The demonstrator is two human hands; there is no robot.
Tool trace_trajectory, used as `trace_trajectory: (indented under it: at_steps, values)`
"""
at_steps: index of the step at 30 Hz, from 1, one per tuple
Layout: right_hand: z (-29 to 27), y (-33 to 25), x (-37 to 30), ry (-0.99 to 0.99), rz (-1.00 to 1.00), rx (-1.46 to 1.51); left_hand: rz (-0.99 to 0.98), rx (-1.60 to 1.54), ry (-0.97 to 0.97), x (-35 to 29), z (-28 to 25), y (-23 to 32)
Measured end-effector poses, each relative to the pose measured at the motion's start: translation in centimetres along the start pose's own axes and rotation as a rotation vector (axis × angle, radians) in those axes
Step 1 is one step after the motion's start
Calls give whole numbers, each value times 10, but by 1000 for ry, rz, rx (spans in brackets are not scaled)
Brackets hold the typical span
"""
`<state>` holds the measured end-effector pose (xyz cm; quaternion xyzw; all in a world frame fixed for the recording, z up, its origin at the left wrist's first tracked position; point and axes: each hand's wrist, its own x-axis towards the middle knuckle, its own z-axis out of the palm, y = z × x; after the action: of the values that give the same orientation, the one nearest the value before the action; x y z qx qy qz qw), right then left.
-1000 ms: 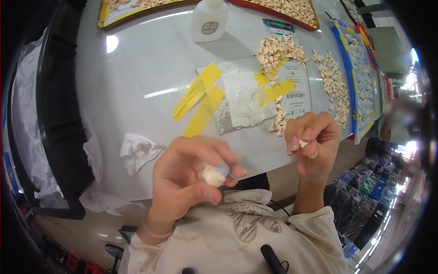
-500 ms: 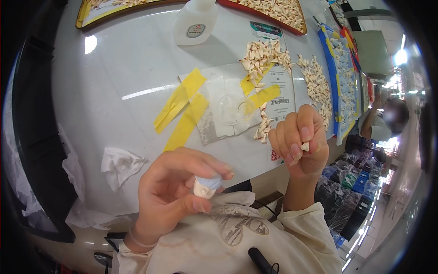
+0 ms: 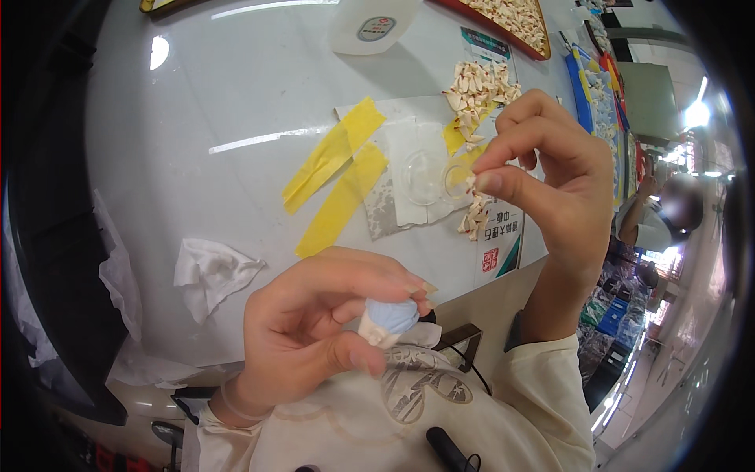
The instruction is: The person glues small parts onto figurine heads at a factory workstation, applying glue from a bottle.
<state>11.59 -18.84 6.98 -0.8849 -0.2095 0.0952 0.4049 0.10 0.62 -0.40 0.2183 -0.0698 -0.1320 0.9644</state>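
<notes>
My left hand [image 3: 314, 330] is closed around a small pale blue rounded piece with a cream-coloured base [image 3: 385, 321], held close to my chest. My right hand [image 3: 543, 181] is raised above the table edge and pinches a tiny cream-coloured chip [image 3: 470, 186] between thumb and forefinger. Behind that hand, a pile of similar cream chips [image 3: 478, 86] lies on the white table [image 3: 236, 86]. A clear round dish [image 3: 425, 175] rests on a taped-down plastic sheet beside strips of yellow tape [image 3: 338, 169].
A crumpled white tissue [image 3: 211, 271] lies near the table's front edge. A white bottle [image 3: 376, 23] stands at the back, and a red-rimmed tray of chips [image 3: 511, 17] sits behind it. Blue trays [image 3: 594, 82] line the right side. Another person [image 3: 657, 220] sits at far right.
My right hand has risen from near the table edge up over the clear dish, still pinching the chip. My left hand has turned the blue piece and stayed near my chest.
</notes>
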Motion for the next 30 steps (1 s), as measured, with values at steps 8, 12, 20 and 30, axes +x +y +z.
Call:
trace_trajectory:
  at_steps: [8,12,20,30]
  values:
    - [5,-3,6,-82,23,-57,27,26,-34,1,-3,-2]
    - [7,0,4,-1,-28,-64,16,-14,-7,1,1,-1]
    - [44,-21,-45,176,-158,400,37,81,36,0,2,-3]
    - [66,-31,-56,131,-22,568,210,349,111,-4,8,-5]
